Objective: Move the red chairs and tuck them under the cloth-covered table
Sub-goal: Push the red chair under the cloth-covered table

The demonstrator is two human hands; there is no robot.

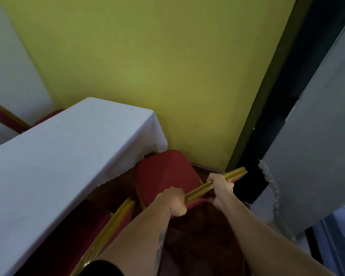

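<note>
A red chair [164, 172] with a gold frame stands at the near corner of the white cloth-covered table [68, 152]. The front of its seat reaches the hanging cloth edge. My left hand [172, 202] and my right hand [220, 187] both grip the gold top rail of its backrest, a short gap between them. A second red chair [106, 234] sits lower left, its seat hidden under the table and its gold-edged back sticking out. A third red chair [12, 118] shows on the far side of the table at the left.
A yellow-green wall [147, 66] rises just behind the table and chair. A dark doorframe or pillar [267, 136] runs along the right, with a grey panel and a white cloth-draped surface [317, 136] beyond it. The floor is dark wood.
</note>
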